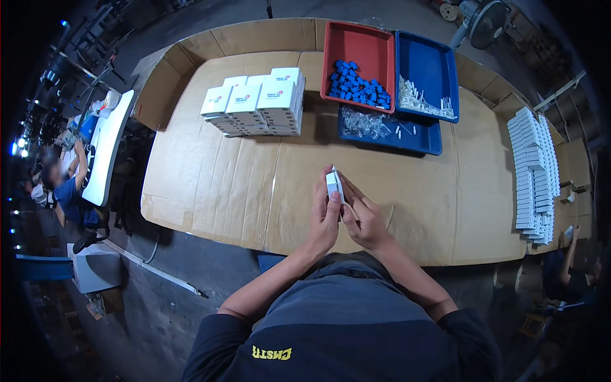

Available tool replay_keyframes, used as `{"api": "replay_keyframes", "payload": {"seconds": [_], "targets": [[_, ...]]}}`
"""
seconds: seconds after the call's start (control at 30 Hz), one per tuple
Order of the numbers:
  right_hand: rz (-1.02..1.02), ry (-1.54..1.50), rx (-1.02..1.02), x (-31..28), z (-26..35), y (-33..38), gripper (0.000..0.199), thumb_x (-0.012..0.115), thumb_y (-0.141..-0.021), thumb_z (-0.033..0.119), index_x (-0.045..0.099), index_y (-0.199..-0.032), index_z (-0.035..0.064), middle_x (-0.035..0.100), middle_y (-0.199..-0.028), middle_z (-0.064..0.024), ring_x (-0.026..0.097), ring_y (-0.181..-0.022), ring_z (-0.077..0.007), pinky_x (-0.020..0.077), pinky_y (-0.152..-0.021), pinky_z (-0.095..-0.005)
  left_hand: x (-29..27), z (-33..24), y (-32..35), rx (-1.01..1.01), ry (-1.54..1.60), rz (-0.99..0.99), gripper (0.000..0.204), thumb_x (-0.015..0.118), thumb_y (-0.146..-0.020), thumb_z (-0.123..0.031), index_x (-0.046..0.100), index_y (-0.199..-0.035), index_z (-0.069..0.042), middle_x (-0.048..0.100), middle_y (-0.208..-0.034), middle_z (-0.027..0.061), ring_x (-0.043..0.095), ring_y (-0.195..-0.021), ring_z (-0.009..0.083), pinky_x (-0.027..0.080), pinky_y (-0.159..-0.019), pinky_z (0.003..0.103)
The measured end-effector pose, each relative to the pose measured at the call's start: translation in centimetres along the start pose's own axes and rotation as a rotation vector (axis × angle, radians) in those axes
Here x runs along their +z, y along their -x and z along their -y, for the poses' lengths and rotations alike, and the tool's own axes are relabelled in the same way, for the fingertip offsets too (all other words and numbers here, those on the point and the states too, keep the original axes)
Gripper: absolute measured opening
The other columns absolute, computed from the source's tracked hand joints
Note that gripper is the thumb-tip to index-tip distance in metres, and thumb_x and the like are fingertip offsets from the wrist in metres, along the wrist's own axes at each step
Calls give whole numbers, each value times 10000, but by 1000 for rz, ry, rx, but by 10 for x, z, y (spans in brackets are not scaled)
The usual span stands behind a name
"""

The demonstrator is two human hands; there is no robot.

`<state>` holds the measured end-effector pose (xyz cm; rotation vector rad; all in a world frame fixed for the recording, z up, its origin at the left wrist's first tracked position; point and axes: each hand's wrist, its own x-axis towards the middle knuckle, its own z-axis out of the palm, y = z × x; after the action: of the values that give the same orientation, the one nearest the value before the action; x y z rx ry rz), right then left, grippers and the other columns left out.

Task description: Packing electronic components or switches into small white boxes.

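Note:
Both my hands meet over the near middle of the cardboard-covered table (305,210), closed around one small white box (333,183). My left hand (324,213) wraps the box from the left, its thumb lying along the near face. From the right, my right hand (366,219) presses the box with bent fingers. The box stands tilted on its narrow side between them; its far side is hidden by my fingers. Beyond my hands, stacked white boxes (280,99) with printed tops sit at the far left of the middle.
At the back, a red tray (361,38) holds blue plastic parts (356,86). A blue tray (426,51) holds white sticks (420,102); a lower blue tray (394,141) holds clear pieces. White boxes stand in rows (534,178) at right. People work at both sides.

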<state>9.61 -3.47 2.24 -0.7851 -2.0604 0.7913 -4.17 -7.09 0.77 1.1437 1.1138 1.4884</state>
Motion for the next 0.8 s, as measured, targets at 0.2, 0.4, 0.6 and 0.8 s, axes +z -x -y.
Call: {"api": "replay_keyframes", "payload": {"seconds": [0.2,0.4,0.6,0.8], "targets": [[-120,-700,479,-9,8,-5,509,504,-1093,335,510,-1455,-23,576,-1441,-160,555,-1336,-259,468,-1088,-373,-8,5,1,271,-250,110,693,409,-1092,-270,98,-1622,50,161,-1682,254,155,-1561,400,143,-1255,479],[-62,-910,620,-8,24,-9,521,615,-1046,202,457,-1490,-19,599,-1377,-121,564,-1283,-196,475,-1071,-373,-6,1,-2,427,-250,113,885,468,-1028,-458,94,-1599,105,228,-1631,322,212,-1530,468,153,-1249,523],[-185,-898,505,11,28,-3,579,657,-1022,164,427,-1517,-27,592,-1404,-140,560,-1306,-197,477,-1061,-335,2,-4,-15,480,-416,-36,817,414,-1031,-540,357,-1501,126,491,-1417,301,456,-1308,425,377,-1097,526],[-257,-954,521,6,42,2,543,626,-1058,237,466,-1513,-12,630,-1313,-102,582,-1155,-109,497,-937,-261,5,-8,-27,639,-454,-40,992,533,-900,-731,464,-1422,110,534,-1332,299,523,-1235,433,451,-1023,514]]}}
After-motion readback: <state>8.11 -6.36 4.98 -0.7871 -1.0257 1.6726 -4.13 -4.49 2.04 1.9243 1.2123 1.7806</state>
